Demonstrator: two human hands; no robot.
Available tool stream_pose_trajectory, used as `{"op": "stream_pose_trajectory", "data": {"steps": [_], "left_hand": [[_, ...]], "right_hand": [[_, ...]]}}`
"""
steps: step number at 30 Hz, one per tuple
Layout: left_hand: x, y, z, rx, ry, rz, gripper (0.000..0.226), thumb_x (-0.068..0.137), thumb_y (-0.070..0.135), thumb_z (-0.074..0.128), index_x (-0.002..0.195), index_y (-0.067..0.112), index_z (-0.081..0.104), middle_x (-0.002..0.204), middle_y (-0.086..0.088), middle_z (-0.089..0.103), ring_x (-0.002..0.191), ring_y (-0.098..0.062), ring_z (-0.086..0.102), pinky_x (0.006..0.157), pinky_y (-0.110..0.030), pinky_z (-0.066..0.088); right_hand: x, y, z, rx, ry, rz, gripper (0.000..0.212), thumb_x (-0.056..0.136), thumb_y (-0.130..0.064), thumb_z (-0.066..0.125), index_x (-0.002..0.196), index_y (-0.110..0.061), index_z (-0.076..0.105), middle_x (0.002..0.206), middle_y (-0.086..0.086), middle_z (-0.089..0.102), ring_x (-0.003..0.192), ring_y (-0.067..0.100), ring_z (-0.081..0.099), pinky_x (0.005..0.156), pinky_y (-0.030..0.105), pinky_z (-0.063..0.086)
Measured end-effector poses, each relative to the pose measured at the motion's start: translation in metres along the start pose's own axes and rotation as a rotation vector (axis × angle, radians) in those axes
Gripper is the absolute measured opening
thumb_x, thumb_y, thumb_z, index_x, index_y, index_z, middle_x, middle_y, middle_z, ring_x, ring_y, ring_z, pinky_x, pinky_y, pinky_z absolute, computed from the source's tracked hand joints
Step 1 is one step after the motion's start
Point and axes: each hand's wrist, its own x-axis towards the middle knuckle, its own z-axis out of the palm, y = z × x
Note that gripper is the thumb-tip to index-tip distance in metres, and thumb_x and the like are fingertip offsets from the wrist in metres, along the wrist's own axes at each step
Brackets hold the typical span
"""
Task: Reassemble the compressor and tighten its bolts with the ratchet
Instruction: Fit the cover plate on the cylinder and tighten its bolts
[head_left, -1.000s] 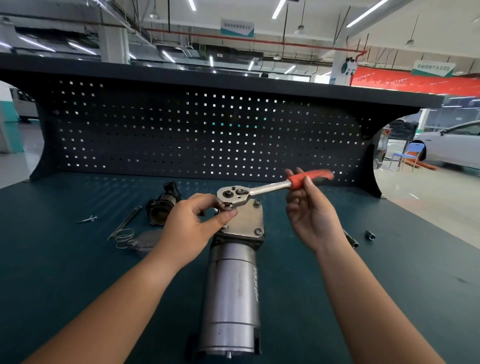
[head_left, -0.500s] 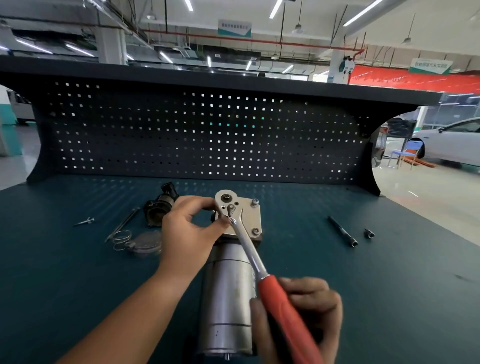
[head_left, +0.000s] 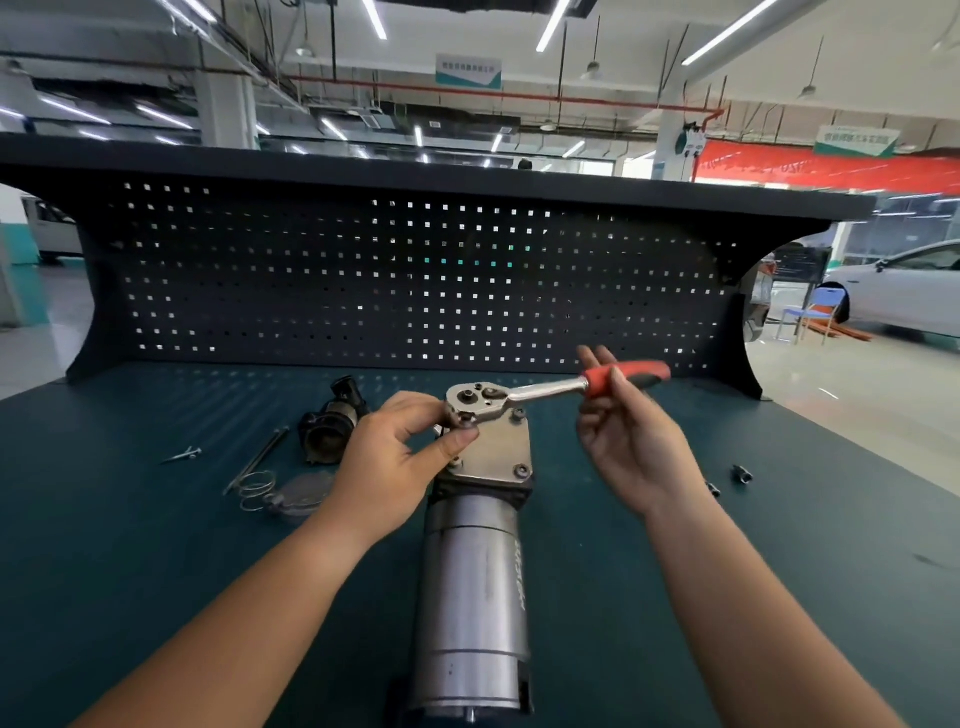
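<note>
Fingers (head_left: 415, 410) of the left hand (head_left: 389, 462), just right of a black housing (head_left: 330, 431) and a spring (head_left: 254, 488) lying on the desk (head_left: 130, 571), pinched the head of the ratchet (head_left: 483, 397) over the far left corner of the end plate on the compressor (head_left: 475, 587). The compressor lay lengthwise at the near centre. Further right, the right hand (head_left: 628, 436) gripped the ratchet's red handle between thumb and fingers, raised above the desk.

The compressor (head_left: 470, 597) runs off the bottom edge; the ratchet (head_left: 540, 391) head covers one corner of it. The right hand (head_left: 631, 447) hides most of a rod (head_left: 712, 489).
</note>
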Motion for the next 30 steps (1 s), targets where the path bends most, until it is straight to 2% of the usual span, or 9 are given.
{"op": "stream_pose_trajectory", "data": {"steps": [7,10,12,15,18,20,22,26,30], "left_hand": [[-0.008,0.000,0.005,-0.032,0.085,-0.045,0.017,0.072,0.049,0.064,0.086,0.038,0.066,0.094,0.023,0.065,0.090,0.001,0.058,0.080,-0.012,0.042],[-0.008,0.001,0.012,0.012,0.224,-0.053,0.031,0.068,0.025,0.083,0.080,0.044,0.061,0.081,0.022,0.066,0.083,0.003,0.058,0.071,-0.009,0.041],[-0.009,-0.001,0.016,0.037,0.278,-0.052,0.038,0.065,0.012,0.083,0.077,0.041,0.061,0.076,0.014,0.064,0.077,0.005,0.056,0.066,-0.006,0.038],[-0.012,-0.002,0.019,0.056,0.321,-0.043,0.040,0.063,0.005,0.081,0.073,0.038,0.060,0.070,0.013,0.059,0.070,0.008,0.051,0.063,-0.005,0.034],[-0.014,-0.001,0.022,0.015,0.336,-0.044,0.037,0.067,0.006,0.077,0.074,0.038,0.061,0.068,0.017,0.059,0.068,0.007,0.050,0.062,-0.005,0.034],[-0.013,0.000,0.022,-0.013,0.305,-0.050,0.031,0.070,0.009,0.073,0.074,0.038,0.062,0.074,0.024,0.062,0.072,0.005,0.051,0.065,-0.006,0.035],[-0.011,0.002,0.020,-0.010,0.261,-0.037,0.026,0.070,0.014,0.069,0.074,0.040,0.062,0.079,0.029,0.062,0.076,0.004,0.052,0.068,-0.007,0.036],[-0.005,-0.001,0.010,0.000,0.110,-0.001,0.029,0.075,0.008,0.074,0.074,0.035,0.064,0.073,0.030,0.059,0.068,0.008,0.048,0.064,-0.005,0.034],[-0.001,0.004,0.005,-0.090,-0.027,-0.021,0.009,0.074,0.028,0.067,0.083,0.028,0.069,0.069,0.014,0.060,0.062,-0.001,0.047,0.061,-0.011,0.034]], "right_hand": [[-0.012,-0.006,-0.020,-0.158,-0.155,-0.203,0.023,0.072,-0.010,0.055,0.090,-0.024,0.053,0.083,-0.008,0.071,0.050,0.001,0.051,0.049,0.014,0.044],[-0.049,0.010,-0.031,-0.270,-0.066,-0.396,0.035,0.064,0.002,0.067,0.077,-0.028,0.055,0.081,-0.007,0.070,0.054,0.002,0.053,0.052,0.013,0.044],[-0.075,0.025,-0.032,-0.404,0.070,-0.619,0.036,0.059,-0.005,0.071,0.078,-0.030,0.052,0.084,-0.006,0.071,0.068,0.005,0.060,0.062,0.014,0.049],[-0.110,0.062,-0.013,-0.507,0.037,-0.898,0.039,0.059,-0.008,0.071,0.081,-0.036,0.057,0.085,-0.007,0.071,0.083,0.005,0.065,0.077,0.017,0.051],[-0.138,0.094,-0.001,-0.509,-0.014,-0.810,0.057,0.046,-0.004,0.085,0.083,-0.037,0.058,0.093,-0.011,0.069,0.076,0.007,0.068,0.067,0.016,0.053],[-0.148,0.093,0.004,-0.423,-0.084,-0.592,0.036,0.057,-0.023,0.090,0.078,-0.032,0.062,0.094,-0.003,0.067,0.060,0.009,0.068,0.051,0.019,0.053],[-0.151,0.083,0.006,-0.481,-0.195,-0.307,0.014,0.080,-0.011,0.075,0.076,-0.016,0.062,0.083,0.020,0.065,0.052,0.004,0.064,0.046,0.016,0.050],[-0.135,0.053,0.000,-0.068,0.096,-0.398,0.043,0.037,-0.038,0.095,0.072,-0.027,0.072,0.086,0.011,0.074,0.062,0.016,0.070,0.050,0.022,0.054],[-0.072,0.014,-0.014,0.054,0.175,-0.179,0.022,0.086,-0.024,0.051,0.103,-0.015,0.061,0.096,0.005,0.074,0.059,0.006,0.064,0.055,0.014,0.051]]}}
